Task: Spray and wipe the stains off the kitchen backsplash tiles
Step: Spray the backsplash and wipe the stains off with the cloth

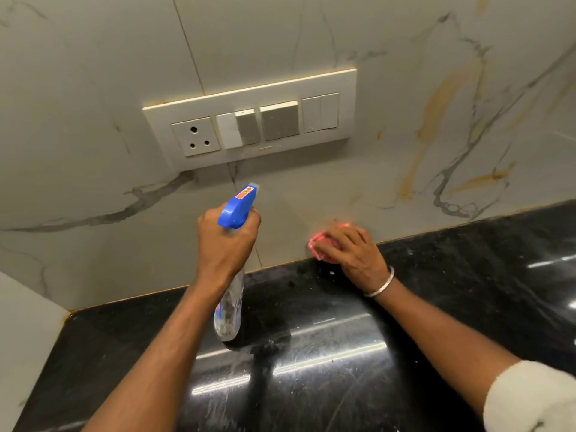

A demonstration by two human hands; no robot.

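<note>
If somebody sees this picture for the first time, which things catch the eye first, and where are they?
At the centre, the left hand grips a blue-topped spray bottle aimed at the backsplash tiles. To its right, the right hand holds a pink cloth against the tile above the black countertop. Orange-brown streaks mark the tiles at right.

Satin marble-look tile above polished black stone.
The backsplash tiles point(311, 42), from 9 round to 2 o'clock, look like smooth glazed ceramic with a soft satin sheen, veined grey and ochre. The countertop point(467, 291), from 3 to 7 o'clock, is speckled black stone, highly glossy, with streaky glare and fine scratches. The switch plate point(249, 95) is smooth cream plastic. The spray bottle point(237, 210) at centre has a glossy blue plastic head and clear plastic body. At 3 o'clock the cloth point(321, 244) is pink fabric and the bangle point(381, 288) shiny metal; the sleeve point(530, 397) at 4 o'clock is fuzzy white cloth.
</note>
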